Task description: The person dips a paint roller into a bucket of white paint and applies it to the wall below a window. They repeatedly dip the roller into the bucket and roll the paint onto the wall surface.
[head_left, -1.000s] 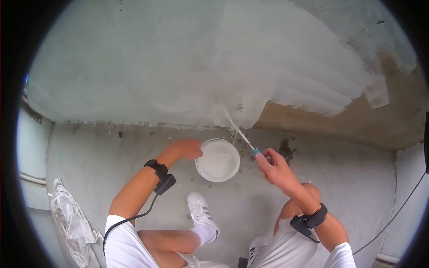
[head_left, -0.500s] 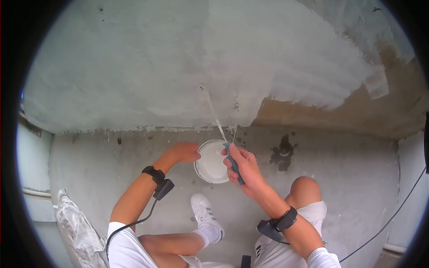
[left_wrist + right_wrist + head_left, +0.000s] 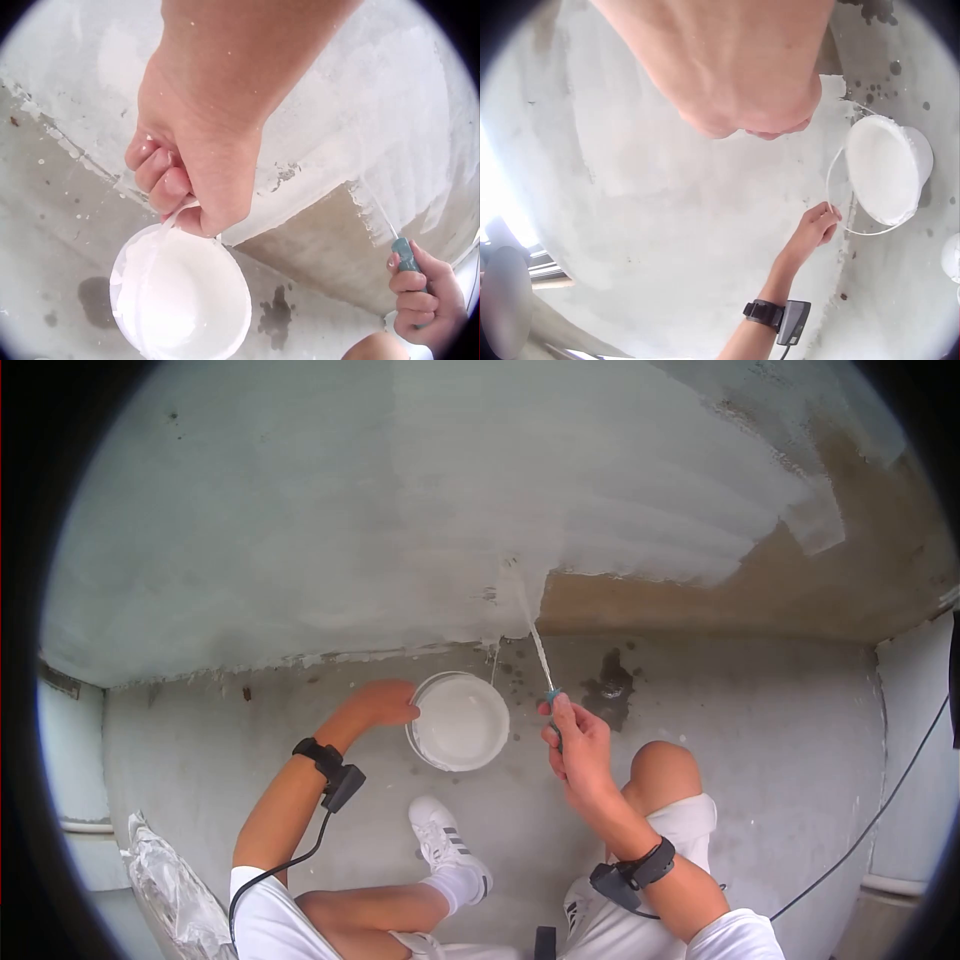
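The wall (image 3: 260, 550) stands beyond the bucket (image 3: 922, 154). Judged by its surface, coating is well advanced: a white coat (image 3: 640, 510) covers most of the visible wall, directly beyond the bucket and to either side. Remaining, as far as shown: a brown patch (image 3: 700, 603), beyond and to the right of the bucket, with a ragged upper border. The floor (image 3: 780, 760) extends around the bucket; a dark stain (image 3: 610, 688) lies to its right. The bucket contains white material; whether its base rests on the floor cannot be confirmed. The blue-handled tool (image 3: 406, 253) is right of the bucket, its whitened end directed at the wall; contact cannot be determined. The right hand (image 3: 585, 748), right of the bucket, grasps the tool handle. The left hand (image 3: 199, 169), at the bucket's left side, grips the bail (image 3: 871, 233).
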The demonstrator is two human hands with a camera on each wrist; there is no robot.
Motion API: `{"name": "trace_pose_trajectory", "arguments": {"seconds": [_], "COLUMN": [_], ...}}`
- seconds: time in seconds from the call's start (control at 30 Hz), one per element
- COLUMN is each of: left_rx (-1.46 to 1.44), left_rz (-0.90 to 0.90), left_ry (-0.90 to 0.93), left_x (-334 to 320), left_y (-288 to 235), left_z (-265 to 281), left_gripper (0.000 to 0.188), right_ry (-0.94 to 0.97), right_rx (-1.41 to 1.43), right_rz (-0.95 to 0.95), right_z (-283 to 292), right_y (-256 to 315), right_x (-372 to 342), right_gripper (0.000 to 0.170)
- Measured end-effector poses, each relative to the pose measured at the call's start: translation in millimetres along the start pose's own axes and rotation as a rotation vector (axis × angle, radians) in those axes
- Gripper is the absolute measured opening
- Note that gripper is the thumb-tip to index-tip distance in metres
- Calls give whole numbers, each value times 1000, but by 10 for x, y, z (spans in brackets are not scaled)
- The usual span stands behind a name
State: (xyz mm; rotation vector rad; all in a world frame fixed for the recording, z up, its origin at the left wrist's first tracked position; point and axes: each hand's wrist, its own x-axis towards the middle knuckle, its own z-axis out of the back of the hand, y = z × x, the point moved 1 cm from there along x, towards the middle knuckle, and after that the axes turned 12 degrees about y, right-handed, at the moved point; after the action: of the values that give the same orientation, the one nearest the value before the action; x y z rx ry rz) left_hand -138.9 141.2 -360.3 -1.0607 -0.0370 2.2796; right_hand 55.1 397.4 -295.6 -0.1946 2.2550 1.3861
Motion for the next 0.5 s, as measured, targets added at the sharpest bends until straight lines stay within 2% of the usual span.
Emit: {"name": "trace_pose_trajectory", "arguments": {"seconds": [0.07, 0.5], "left_rx": [-3, 92], "left_rz": [-21, 61], "left_ry": [-40, 96], "left_x": [25, -16], "left_y": [38, -94], "left_z": [-26, 105], "left_gripper": [30, 31], "right_ry": [-42, -267], "right_rx": [24, 151], "right_rz": [32, 167], "right_z": [88, 791], "right_y": [-25, 107], "right_x": [-40, -191], "right_gripper": [39, 36]}}
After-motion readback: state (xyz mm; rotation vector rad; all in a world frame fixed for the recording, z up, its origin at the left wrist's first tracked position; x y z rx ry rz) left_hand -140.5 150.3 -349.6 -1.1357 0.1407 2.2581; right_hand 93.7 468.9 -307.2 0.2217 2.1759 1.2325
